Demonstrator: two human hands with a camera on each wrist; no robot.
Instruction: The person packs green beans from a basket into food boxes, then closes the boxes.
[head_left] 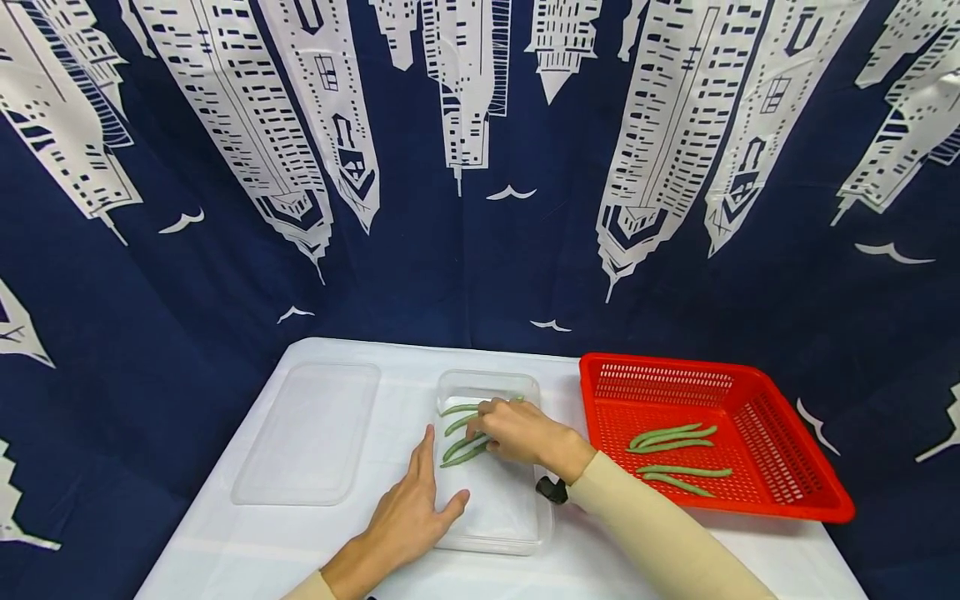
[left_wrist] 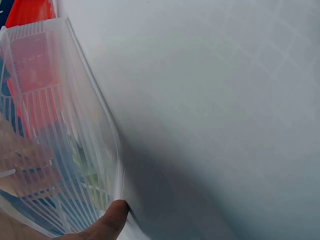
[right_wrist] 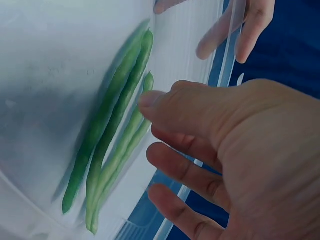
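Observation:
Several green beans [right_wrist: 107,120] lie in a clear plastic container [head_left: 495,546] at the middle of the table. My right hand [head_left: 519,432] reaches into it from the right, thumb and forefinger pinching two of the beans [right_wrist: 117,160] near one end; the forefinger tip is hidden behind the thumb. The other fingers of this hand stand loosely bent. Along the container's left side is my left hand [head_left: 408,508], its fingers extended. Its thumb tip touches the container rim in the left wrist view.
A red plastic basket [head_left: 802,508] with more green beans [head_left: 675,437] stands on the right. On the left lies a flat clear lid [head_left: 307,433]. The white table [head_left: 225,542] ends at a dark blue curtain [head_left: 420,283] printed with buildings.

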